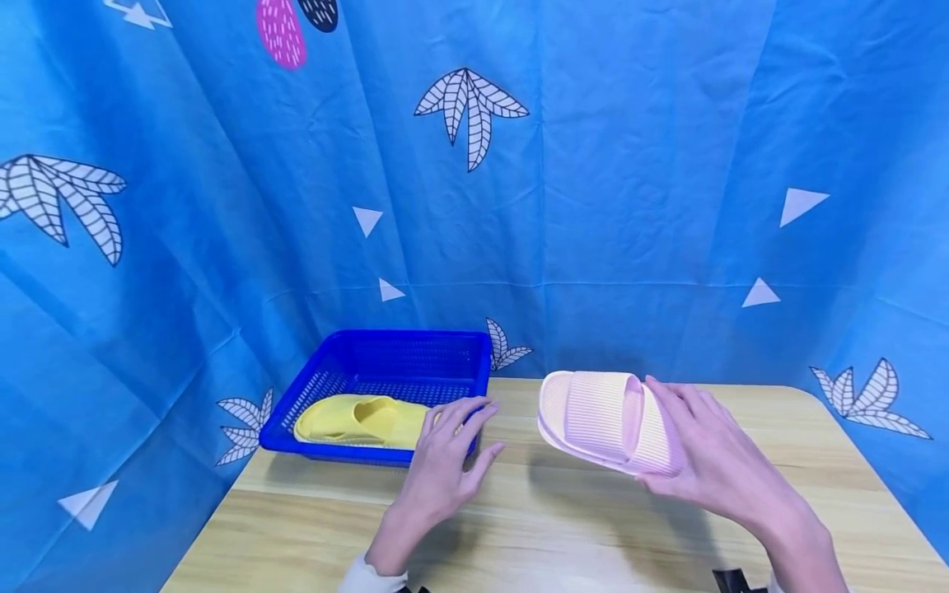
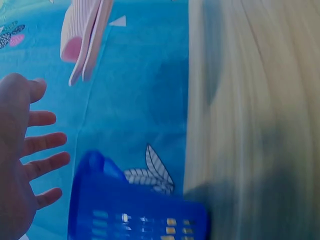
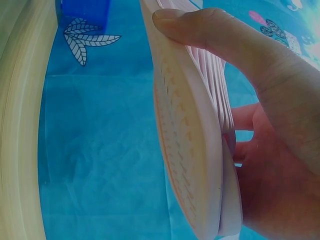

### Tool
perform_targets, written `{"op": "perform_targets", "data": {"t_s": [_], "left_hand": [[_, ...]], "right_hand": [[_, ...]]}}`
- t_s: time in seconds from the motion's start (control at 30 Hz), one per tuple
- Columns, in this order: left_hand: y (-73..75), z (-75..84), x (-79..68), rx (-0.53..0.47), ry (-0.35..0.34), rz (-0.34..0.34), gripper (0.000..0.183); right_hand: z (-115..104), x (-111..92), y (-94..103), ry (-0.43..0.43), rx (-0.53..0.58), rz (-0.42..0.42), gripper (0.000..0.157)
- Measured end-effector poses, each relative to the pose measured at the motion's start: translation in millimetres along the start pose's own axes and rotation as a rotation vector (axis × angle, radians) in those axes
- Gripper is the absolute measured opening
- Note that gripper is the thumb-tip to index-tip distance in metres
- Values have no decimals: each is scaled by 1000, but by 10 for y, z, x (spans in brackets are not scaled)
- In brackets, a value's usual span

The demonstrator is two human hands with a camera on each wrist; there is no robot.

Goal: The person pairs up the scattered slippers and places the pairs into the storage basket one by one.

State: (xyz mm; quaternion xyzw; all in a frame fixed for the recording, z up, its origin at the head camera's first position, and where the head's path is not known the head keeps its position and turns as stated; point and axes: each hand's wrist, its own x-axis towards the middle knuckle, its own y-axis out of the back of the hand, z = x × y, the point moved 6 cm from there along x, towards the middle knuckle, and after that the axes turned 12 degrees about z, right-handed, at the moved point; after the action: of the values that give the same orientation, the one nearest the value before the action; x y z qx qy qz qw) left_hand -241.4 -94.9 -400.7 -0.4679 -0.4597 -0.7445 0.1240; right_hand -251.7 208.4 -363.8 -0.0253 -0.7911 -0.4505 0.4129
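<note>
My right hand [image 1: 715, 461] grips a pair of pale pink ribbed slide slippers [image 1: 596, 416], pressed together and raised over the table. In the right wrist view, the thumb [image 3: 200, 25] lies across the edge of a slipper sole [image 3: 187, 135]. The left hand [image 1: 443, 469] hovers at the front right corner of a blue plastic basket [image 1: 296, 403], fingers spread and holding nothing. A yellow slipper [image 1: 334, 418] lies in the basket along its front side; the left hand hides its right end in the head view.
The basket stands at the back left of the light wooden table [image 1: 534, 527]. A blue curtain [image 1: 630, 206] with leaf and triangle prints hangs behind the table and along its sides.
</note>
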Motion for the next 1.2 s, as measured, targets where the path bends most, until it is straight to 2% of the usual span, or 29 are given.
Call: {"op": "perform_targets", "data": {"t_s": [0.23,0.57,0.73,0.97,1.2], "left_hand": [[126,-208,-134,46,40,20,41],[392,-506,-412,143,28,58,32],[513,-667,-528,183,50,58,33],[638,-842,-661,249,52,17,32],[786,-1044,-790,290,82,31,34]], "right_hand": [[1,18,-32,-19,-2,-14,117],[-10,-24,-121,-31,9,-32,116],[4,-54,-161,-35,2,-43,117],[3,-33,-203,-24,25,-35,116],[12,-17,-239,-35,36,-57,116]]}}
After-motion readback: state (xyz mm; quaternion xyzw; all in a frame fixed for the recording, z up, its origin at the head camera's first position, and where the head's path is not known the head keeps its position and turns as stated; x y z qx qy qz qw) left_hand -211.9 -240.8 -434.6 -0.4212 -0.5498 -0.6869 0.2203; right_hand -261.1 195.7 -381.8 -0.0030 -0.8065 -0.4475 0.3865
